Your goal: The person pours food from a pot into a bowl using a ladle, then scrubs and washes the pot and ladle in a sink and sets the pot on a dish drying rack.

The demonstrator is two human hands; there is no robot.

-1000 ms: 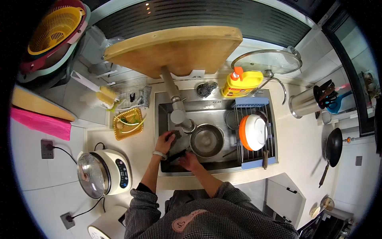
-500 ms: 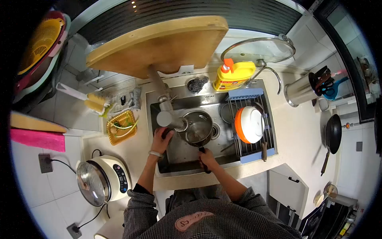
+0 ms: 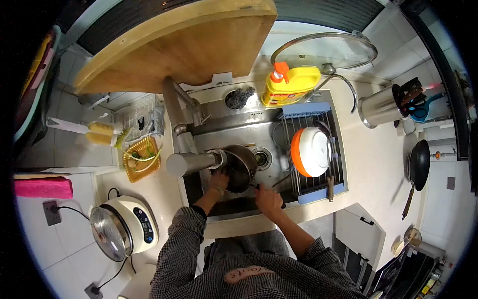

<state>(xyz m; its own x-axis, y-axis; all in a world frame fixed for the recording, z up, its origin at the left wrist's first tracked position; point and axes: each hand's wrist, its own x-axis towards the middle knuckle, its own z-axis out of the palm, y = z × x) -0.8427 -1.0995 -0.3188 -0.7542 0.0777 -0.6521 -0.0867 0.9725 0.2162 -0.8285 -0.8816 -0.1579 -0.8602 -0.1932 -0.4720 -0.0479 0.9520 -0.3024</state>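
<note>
A metal saucepan [image 3: 240,172] sits tilted in the sink [image 3: 219,132], with its opening facing left under the faucet [image 3: 191,162]. My right hand [image 3: 269,200] is closed around its dark handle. My left hand [image 3: 218,181] is at the pan's left side, by the opening. Its fingertips are in shadow, so I cannot make out whether they hold anything. Right of the pan, the drain [image 3: 262,158] shows in the sink floor.
A drying rack [image 3: 313,196] with an orange-and-white bowl [image 3: 314,152] spans the sink's right side. Behind stand a yellow detergent bottle [image 3: 290,85] and a glass lid [image 3: 326,52]. A wooden board [image 3: 199,47] leans at the back. A cooker [image 3: 129,224] stands left.
The saucepan has gone from nearly level to tilted left. My left hand has moved down and right to the pan. My right hand still grips the handle. The camera view has shifted.
</note>
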